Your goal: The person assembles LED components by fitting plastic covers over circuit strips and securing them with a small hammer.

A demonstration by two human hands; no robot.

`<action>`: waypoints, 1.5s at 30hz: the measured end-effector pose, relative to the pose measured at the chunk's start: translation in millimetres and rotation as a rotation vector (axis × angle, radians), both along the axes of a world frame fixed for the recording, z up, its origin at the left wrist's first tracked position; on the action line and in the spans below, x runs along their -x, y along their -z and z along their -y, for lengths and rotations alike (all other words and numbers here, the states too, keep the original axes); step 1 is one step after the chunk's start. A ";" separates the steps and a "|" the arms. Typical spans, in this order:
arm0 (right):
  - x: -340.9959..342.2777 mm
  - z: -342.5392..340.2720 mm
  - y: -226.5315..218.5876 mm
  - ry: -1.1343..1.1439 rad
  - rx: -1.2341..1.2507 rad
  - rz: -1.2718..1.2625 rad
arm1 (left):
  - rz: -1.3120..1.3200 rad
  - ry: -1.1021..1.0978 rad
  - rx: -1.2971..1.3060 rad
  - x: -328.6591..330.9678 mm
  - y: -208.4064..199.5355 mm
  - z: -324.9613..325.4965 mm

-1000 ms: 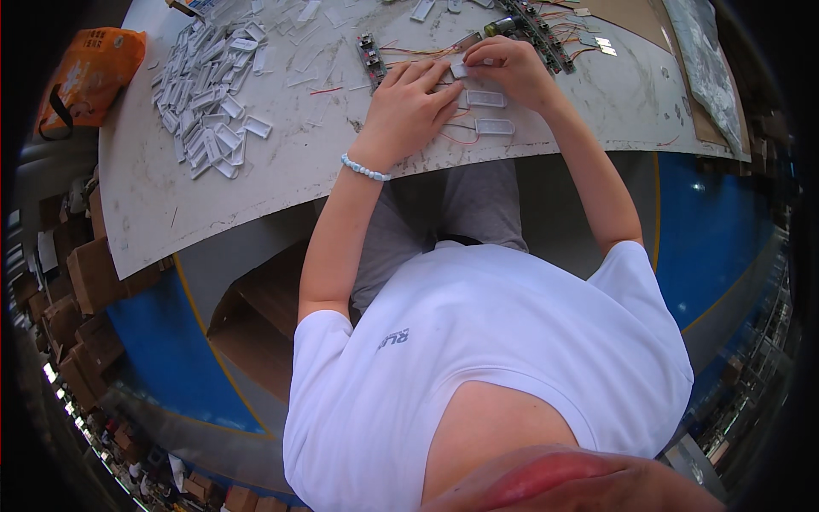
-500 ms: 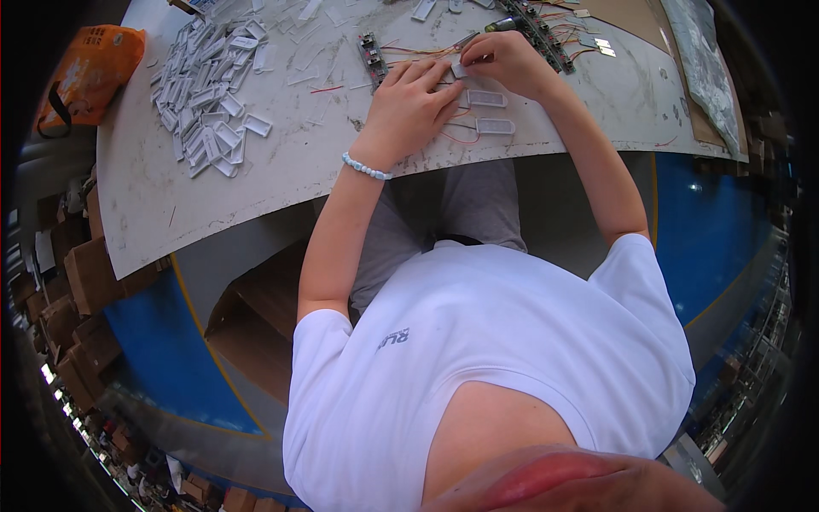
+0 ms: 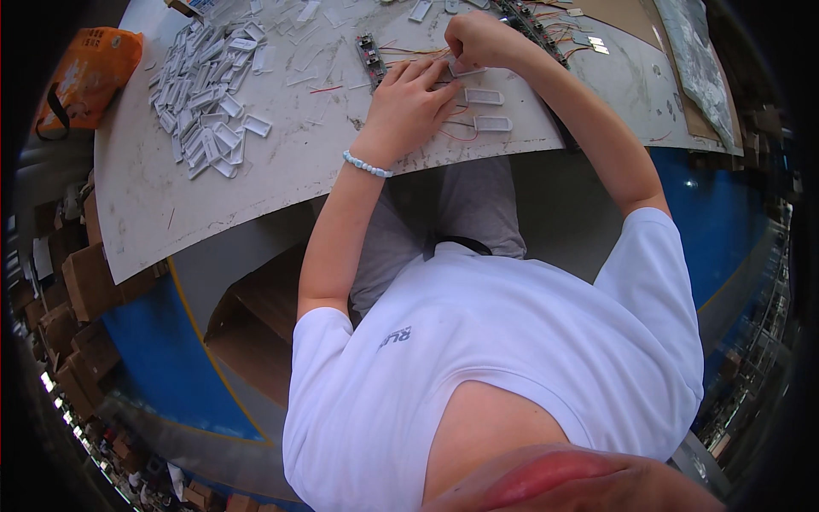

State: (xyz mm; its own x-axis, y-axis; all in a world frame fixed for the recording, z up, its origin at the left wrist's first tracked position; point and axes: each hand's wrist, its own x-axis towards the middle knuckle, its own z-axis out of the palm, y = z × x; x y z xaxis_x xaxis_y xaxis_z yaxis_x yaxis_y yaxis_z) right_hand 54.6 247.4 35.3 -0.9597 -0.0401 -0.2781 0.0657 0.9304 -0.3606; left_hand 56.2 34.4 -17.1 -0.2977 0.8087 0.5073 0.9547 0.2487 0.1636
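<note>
My left hand (image 3: 409, 107) lies on the table, fingers stretched out over thin wires, fingertips at the left end of a small white plastic casing (image 3: 465, 71). Above that casing is my right hand (image 3: 485, 43), its fingers curled closed and the thumb pointing down onto the casing. Whatever the curled fingers hold is hidden. Two more white rectangular casings, a middle one (image 3: 484, 97) and a near one (image 3: 493, 125), lie in a column toward the table edge, with red and black wires at their left ends. A dark circuit board strip (image 3: 371, 60) sits left of the wires.
A large heap of white plastic casings (image 3: 209, 94) covers the table's left side, with clear strips scattered beside it. An orange bag (image 3: 90, 72) stands at the far left. Another board strip (image 3: 533, 34) with wires lies behind my right forearm. Plastic wrapping (image 3: 699, 68) lies at the right.
My right hand has shifted slightly left and away from me, turning from a pinch at the casing to a curled fist with the thumb down. My left hand has stayed put.
</note>
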 end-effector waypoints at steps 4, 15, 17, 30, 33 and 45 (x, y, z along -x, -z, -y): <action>2.2 -5.2 13.8 -0.203 -0.067 -0.230 | 0.009 -0.009 0.001 -0.3 1.6 0.9; -6.0 2.3 -8.9 -0.193 0.004 -0.097 | -0.003 0.001 0.001 1.4 1.8 -0.2; -11.8 -1.8 -10.6 -0.139 0.016 -0.106 | -0.014 0.005 0.004 0.6 1.0 -2.2; -161.2 -58.9 -2.5 0.393 0.005 -0.076 | 0.002 -0.009 0.026 0.3 3.5 0.5; -160.0 -52.8 -6.4 0.742 0.889 -0.033 | 0.004 -0.012 0.030 0.6 4.3 0.2; -186.0 13.1 -20.2 0.377 0.201 -0.538 | 0.016 -0.015 0.023 0.9 4.0 2.6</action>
State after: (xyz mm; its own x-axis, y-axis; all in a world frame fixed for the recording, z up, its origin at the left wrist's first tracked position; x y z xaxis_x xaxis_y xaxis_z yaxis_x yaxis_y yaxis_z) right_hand 240.6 234.3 55.6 -0.9209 0.3225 0.2192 0.1348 0.7907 -0.5971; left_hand 55.3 31.8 -21.1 -0.3177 0.8155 0.4837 0.9481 0.2666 0.1732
